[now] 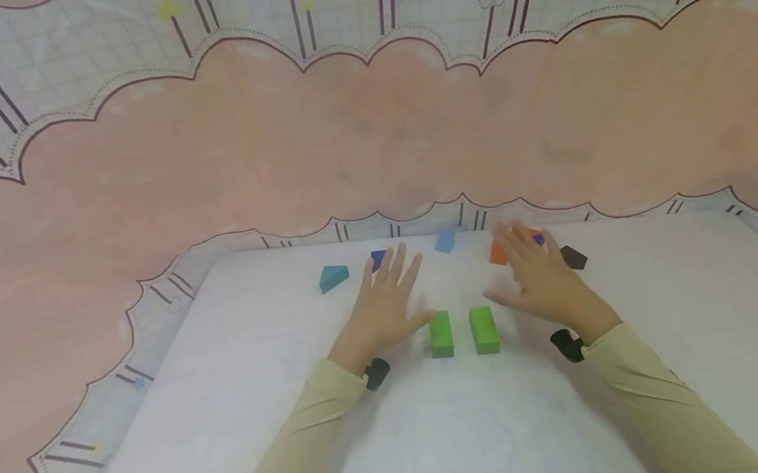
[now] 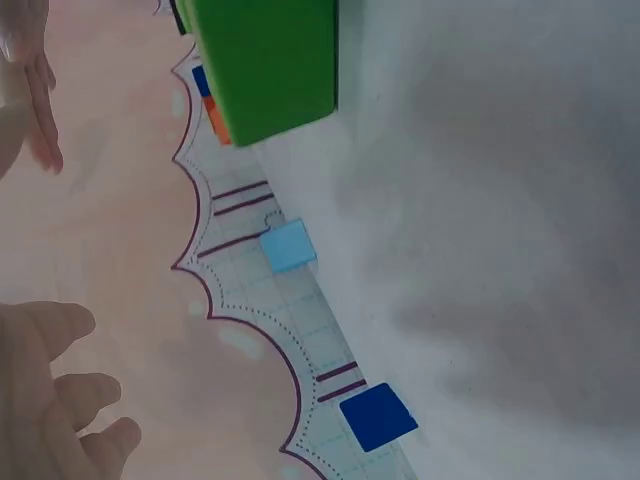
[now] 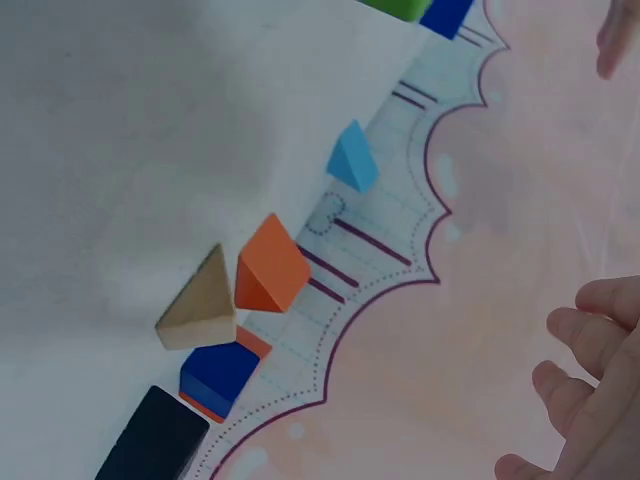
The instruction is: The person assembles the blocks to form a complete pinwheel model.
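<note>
Over a white table (image 1: 418,458), head view, a left hand (image 1: 383,312) and right hand (image 1: 547,283), fingers spread, flank two green blocks (image 1: 440,335) (image 1: 484,331) from ten and two o'clock. Left wrist: one green block, eleven o'clock. Right wrist: orange block (image 3: 270,268), eight o'clock.

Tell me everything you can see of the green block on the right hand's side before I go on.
That green block is a plain rectangular bar, bright green and smooth-looking, its near end darker than its top; whether wood or plastic, I can't tell. It lies flat on the white surface, long side pointing away, beside the other green block with a gap between. The right hand has its thumb near the far end, apparently not touching.
</note>
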A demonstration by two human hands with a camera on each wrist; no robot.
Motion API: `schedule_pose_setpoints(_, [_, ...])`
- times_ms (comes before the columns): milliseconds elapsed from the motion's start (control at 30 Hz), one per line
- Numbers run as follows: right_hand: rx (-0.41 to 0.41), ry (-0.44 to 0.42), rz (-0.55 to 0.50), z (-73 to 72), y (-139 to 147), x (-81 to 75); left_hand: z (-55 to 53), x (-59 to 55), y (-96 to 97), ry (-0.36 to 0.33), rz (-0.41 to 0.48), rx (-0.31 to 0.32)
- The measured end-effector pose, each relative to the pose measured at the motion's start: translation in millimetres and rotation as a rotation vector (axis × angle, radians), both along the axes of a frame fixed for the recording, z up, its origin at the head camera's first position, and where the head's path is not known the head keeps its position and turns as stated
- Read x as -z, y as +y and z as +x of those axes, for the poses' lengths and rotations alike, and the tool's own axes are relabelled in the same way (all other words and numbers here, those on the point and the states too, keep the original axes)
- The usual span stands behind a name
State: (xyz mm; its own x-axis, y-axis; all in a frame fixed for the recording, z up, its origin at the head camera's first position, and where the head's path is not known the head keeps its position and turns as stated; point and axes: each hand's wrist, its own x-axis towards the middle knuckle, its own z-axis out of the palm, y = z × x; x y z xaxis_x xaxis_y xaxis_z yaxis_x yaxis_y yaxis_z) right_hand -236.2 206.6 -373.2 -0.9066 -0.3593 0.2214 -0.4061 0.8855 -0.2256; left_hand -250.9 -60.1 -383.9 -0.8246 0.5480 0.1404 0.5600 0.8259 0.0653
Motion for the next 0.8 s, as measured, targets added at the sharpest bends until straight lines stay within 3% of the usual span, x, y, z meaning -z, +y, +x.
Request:
schedule_pose_setpoints(300, [-0.059,-0.027,0.071,5.5,-4,10.7,8.3,7.0,9.2,-0.028,-0.082,0.069])
schedule_pose_setpoints(600, [-0.150,0.023,0.160,10.3,-8,20.4,14.0,12.6,13.2,-0.048,-0.122,0.123])
schedule_pose_setpoints(800, [-0.192,0.044,0.226,15.7,-11,23.9,15.1,18.4,14.5,-0.065,-0.124,0.125])
